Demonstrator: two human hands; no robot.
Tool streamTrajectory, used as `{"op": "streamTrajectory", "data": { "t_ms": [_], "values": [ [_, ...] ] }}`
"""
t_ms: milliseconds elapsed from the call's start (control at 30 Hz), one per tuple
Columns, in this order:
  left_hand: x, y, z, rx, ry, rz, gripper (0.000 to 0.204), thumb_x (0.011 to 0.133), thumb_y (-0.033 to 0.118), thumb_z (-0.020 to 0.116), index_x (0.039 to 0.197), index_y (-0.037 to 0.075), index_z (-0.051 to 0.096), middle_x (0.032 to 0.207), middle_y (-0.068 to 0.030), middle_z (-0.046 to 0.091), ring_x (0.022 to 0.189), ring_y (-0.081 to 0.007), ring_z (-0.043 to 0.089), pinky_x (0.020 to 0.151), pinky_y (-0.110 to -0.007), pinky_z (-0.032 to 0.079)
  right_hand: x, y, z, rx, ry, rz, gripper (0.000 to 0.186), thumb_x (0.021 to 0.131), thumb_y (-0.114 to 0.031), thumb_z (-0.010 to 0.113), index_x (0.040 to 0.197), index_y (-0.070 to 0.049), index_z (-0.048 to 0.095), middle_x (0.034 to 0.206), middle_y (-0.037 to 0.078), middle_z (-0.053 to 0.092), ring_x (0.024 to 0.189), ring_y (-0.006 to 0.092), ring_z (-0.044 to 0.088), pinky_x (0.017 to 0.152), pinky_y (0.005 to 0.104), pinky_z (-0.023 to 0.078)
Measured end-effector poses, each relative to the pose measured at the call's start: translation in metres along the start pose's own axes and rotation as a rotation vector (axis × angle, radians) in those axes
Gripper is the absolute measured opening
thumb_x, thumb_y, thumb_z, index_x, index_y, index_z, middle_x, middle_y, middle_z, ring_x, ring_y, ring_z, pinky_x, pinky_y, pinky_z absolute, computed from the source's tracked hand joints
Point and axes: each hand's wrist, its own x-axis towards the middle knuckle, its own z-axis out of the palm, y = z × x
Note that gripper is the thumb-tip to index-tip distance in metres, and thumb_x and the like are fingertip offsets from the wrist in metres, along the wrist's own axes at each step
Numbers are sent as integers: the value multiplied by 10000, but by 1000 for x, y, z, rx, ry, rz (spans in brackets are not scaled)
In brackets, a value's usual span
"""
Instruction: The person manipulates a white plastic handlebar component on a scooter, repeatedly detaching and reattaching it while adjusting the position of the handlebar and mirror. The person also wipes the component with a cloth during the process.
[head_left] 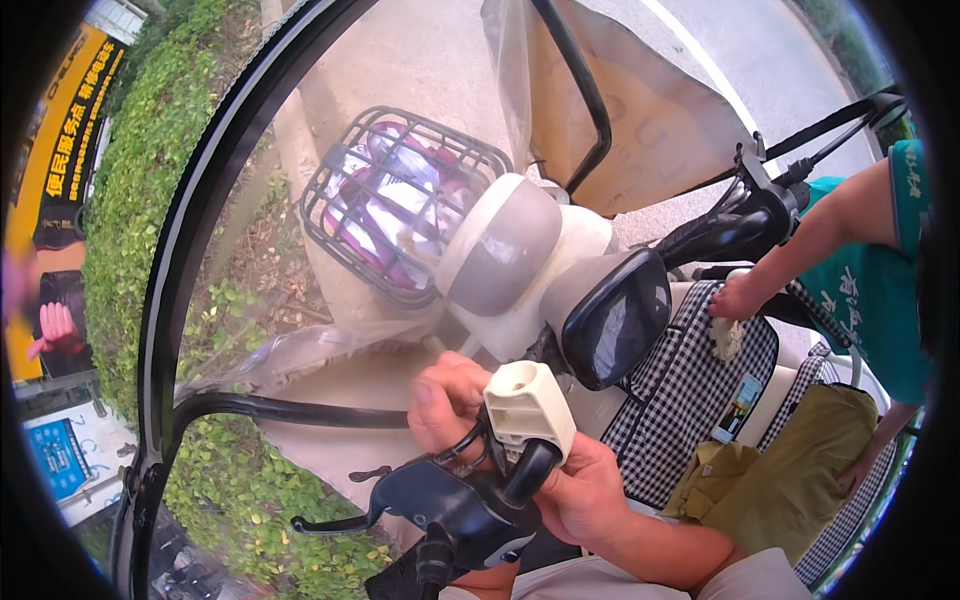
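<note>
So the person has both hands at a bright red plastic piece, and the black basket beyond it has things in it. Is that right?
Not quite: the head view shows the plastic piece is cream, not red. The left hand and right hand are at it, and the black basket beyond has things in it.

Left grip and right grip on either side of a cream plastic bracket, near a black mirror.

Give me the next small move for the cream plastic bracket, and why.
Probably steady the cream plastic bracket with the right hand: that hand is close by, and the bracket's lower end meets the black bar, with the left hand beside it.
</note>
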Motion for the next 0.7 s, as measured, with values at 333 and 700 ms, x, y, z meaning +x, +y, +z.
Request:
{"op": "streamTrajectory", "data": {
  "t_ms": [333, 700],
  "values": [
    [2, -6, -3, -339, -193, -132, 524, 985, 596, 333, 760, 133, 427, 699, -34, 494, 720, -202, 406, 735, -365, 339, -6, -20, 0, -845, 60, -68, 378, 906, -138, 693, 1207, 52, 566, 1156, 80, 626, 1028, 124, 602, 872, 280, 505],
    [-6, 5, -7, -209, -14, -162, 652, 961, 663, 308, 674, 93, 440, 697, -98, 479, 693, -177, 421, 597, -323, 359, -10, -6, 11, -599, 224, -62, 370, 907, -107, 686, 1211, 63, 559, 1080, 74, 666, 944, 103, 632, 804, 247, 527]
  ]
}}
